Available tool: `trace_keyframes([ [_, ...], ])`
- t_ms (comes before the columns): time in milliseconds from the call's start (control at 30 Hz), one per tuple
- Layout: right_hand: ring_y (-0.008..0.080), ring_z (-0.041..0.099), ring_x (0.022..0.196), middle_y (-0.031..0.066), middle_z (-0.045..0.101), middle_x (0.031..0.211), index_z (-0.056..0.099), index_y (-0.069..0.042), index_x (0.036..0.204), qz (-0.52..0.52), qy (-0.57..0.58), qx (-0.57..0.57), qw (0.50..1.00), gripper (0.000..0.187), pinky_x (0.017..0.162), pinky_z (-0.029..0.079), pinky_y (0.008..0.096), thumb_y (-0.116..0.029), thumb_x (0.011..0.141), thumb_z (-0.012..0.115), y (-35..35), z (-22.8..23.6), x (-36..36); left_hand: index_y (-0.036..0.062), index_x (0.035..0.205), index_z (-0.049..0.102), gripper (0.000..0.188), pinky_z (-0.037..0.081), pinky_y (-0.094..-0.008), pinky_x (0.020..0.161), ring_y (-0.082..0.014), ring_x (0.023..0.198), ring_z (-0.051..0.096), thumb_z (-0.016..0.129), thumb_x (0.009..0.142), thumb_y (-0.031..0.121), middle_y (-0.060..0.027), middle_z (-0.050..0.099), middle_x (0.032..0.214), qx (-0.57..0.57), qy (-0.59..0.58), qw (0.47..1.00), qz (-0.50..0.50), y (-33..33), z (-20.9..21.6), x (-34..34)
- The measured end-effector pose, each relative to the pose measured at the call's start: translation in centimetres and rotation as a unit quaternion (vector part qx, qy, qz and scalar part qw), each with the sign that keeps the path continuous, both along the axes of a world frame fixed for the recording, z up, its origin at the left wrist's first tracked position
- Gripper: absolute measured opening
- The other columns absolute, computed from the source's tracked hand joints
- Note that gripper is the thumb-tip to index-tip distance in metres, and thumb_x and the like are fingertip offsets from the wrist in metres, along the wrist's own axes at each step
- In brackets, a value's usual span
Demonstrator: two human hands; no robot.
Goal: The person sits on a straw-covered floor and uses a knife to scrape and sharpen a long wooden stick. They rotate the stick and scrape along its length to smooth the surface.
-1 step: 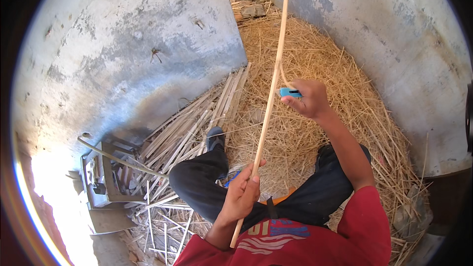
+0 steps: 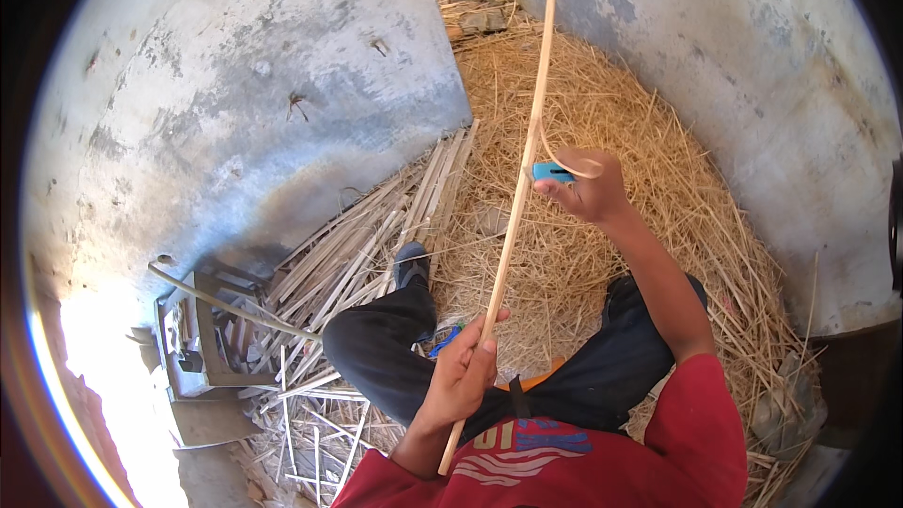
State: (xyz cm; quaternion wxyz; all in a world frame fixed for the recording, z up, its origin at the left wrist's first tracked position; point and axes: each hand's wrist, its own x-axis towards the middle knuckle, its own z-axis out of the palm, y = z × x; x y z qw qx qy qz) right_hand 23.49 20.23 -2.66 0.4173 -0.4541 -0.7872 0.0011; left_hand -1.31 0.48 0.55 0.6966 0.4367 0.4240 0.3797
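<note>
A long pale wooden stick (image 2: 513,221) slants up and away from my lap, its far end raised over the heap. Near its lower end my left hand (image 2: 461,376) is closed around it. Farther along, on the stick's right side, my right hand (image 2: 588,186) grips a blue box cutter (image 2: 552,172); its blade is too small to make out. A thin shaving (image 2: 576,167) is still attached to the stick above the cutter and curls over the right hand's fingers.
Straw-like shavings (image 2: 593,85) heap the floor between worn plaster walls (image 2: 282,56). Split sticks (image 2: 376,216) lie in a bundle to the left, by a wooden box frame (image 2: 212,329) with scraps. My bent legs (image 2: 376,348) flank the work. Broken bricks (image 2: 482,19) sit in the far corner.
The shaving has lifted farther from the stick and now curls over my right hand. The stick's far end has shifted slightly right. Both hands keep their grips.
</note>
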Motion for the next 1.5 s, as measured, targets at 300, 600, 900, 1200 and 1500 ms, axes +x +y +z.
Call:
trace_keyframes([
  [300, 0.0221, 0.043, 0.039, 0.0056, 0.04, 0.046, 0.046, -0.01, 0.056, -0.099, -0.044, 0.059, 0.992, 0.069, 0.039, 0.033, 0.0359, -0.072, 0.087, 0.037, 2.9, -0.7, 3.7, -0.0016, 0.134, 0.04, 0.039, 0.022, -0.0175, 0.047, 0.0014, 0.052, 0.031, 0.041, 0.101, 0.017, 0.0097, 0.036, 0.061, 0.057, 0.124, 0.989, -0.062, -3.1, -1.8, -1.8],
  [600, 0.0192, 0.044, 0.038, 0.0041, 0.043, 0.046, 0.055, -0.011, 0.062, -0.206, -0.056, 0.074, 0.974, 0.067, 0.037, 0.034, 0.0324, -0.069, 0.089, 0.037, 6.0, -2.3, 7.2, 0.0, 0.132, 0.045, 0.035, 0.026, -0.0192, 0.048, 0.0, 0.053, 0.033, 0.041, 0.1, 0.015, 0.0089, 0.037, 0.062, 0.064, 0.17, 0.978, -0.1, -4.8, -1.6, -3.0],
  [900, 0.0415, 0.062, 0.089, 0.0234, 0.066, 0.089, 0.068, -0.001, 0.094, -0.516, -0.004, -0.179, 0.838, 0.084, 0.076, 0.046, 0.0512, -0.073, 0.088, 0.025, 6.3, -7.2, 20.9, 0.0021, 0.136, 0.041, 0.04, 0.024, -0.0188, 0.044, 0.0004, 0.048, 0.032, 0.042, 0.1, 0.018, 0.0095, 0.036, 0.059, -0.06, 0.155, 0.977, -0.133, -8.6, -1.5, -7.4],
  [1200, 0.0331, 0.065, 0.079, 0.022, 0.065, 0.078, 0.069, 0.003, 0.083, -0.336, -0.19, -0.446, 0.807, 0.094, 0.069, 0.048, 0.0467, -0.082, 0.081, 0.027, 3.3, -8.6, 17.2, -0.0007, 0.133, 0.045, 0.038, 0.024, -0.0175, 0.045, 0.0011, 0.05, 0.031, 0.044, 0.1, 0.017, 0.0097, 0.035, 0.06, -0.024, 0.198, 0.979, 0.034, -4.0, -2.0, -5.3],
  [1500, 0.0268, 0.058, 0.051, 0.0075, 0.056, 0.055, 0.063, -0.012, 0.067, 0.036, -0.05, -0.108, 0.992, 0.056, 0.047, 0.042, 0.0382, -0.067, 0.075, 0.061, -4.8, -0.7, -2.4, 0.0002, 0.136, 0.043, 0.039, 0.028, -0.0171, 0.043, -0.0009, 0.045, 0.034, 0.041, 0.101, 0.017, 0.0066, 0.038, 0.054, 0.052, 0.028, 0.991, 0.122, 3.2, -2.0, 0.1],
])
